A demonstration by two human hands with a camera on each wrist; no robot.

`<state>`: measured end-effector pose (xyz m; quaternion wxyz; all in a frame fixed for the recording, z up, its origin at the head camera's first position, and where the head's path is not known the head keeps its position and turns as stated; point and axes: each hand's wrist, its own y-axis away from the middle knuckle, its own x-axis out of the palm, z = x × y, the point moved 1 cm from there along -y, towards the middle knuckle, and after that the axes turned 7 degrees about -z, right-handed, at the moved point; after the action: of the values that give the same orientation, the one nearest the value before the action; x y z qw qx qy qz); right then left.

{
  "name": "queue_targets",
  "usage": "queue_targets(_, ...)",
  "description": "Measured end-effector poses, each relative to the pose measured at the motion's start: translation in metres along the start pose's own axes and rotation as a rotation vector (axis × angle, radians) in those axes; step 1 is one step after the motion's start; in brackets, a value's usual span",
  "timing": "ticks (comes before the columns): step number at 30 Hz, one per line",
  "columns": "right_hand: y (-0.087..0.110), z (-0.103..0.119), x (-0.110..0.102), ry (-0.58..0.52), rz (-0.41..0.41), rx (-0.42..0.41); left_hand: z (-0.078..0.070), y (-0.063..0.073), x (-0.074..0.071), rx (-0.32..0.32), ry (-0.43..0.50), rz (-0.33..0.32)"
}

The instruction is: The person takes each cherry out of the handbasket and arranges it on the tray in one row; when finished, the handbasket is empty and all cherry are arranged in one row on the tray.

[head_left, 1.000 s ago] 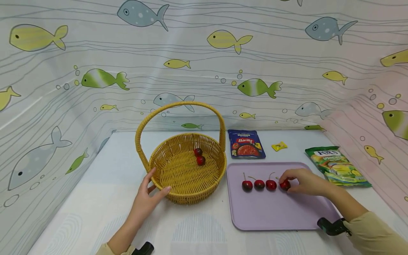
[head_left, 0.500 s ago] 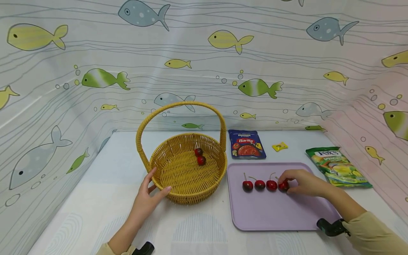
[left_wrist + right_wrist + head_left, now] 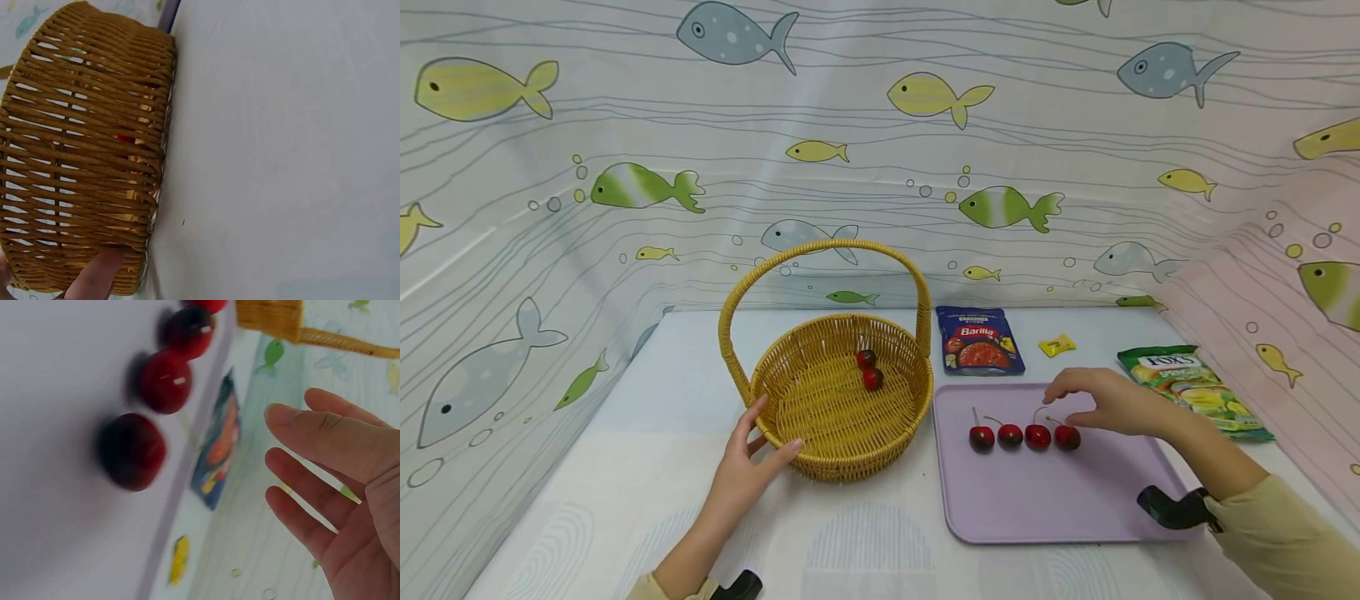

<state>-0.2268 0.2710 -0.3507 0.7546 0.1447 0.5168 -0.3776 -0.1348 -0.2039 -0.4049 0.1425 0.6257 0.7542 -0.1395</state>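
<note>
My left hand (image 3: 741, 475) rests spread against the front left of a yellow wicker basket (image 3: 820, 417), thumb and forefinger apart at its rim. In the left wrist view a fingertip (image 3: 103, 265) touches the woven side. Inside the basket lie two dark red cherries (image 3: 872, 379). My right hand (image 3: 1112, 404) hovers over the lilac tray (image 3: 1000, 508) with nothing between its parted thumb and fingers. Just below its thumb is the rightmost cherry (image 3: 1067, 437) of a row of several stemmed ones. The right wrist view shows that hand apart from the nearest cherry (image 3: 132, 452).
Behind the tray lie a blue Barilla pouch (image 3: 979, 342) and a small yellow packet (image 3: 1057, 345). A green Fox's bag (image 3: 1195, 392) lies to the right, partly behind my right hand. A tall handle (image 3: 827, 246) arches over the basket. A fish-patterned sheet hangs behind.
My right hand has let go of the rightmost cherry and risen slightly up and back. That cherry now lies in the row on the tray. My left hand and the basket have not moved.
</note>
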Motion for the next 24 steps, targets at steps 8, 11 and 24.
queue_targets(8,-0.037,0.034,-0.018,-0.005,-0.006,-0.088,0.001,0.000,0.000,0.005,-0.002,-0.002)
queue_targets(11,-0.051,0.047,-0.020,-0.007,0.019,-0.108,0.001,0.000,0.000,0.004,-0.002,-0.002)
queue_targets(24,-0.103,0.084,-0.016,-0.027,0.048,-0.270,-0.001,0.000,0.000,0.001,-0.007,-0.001)
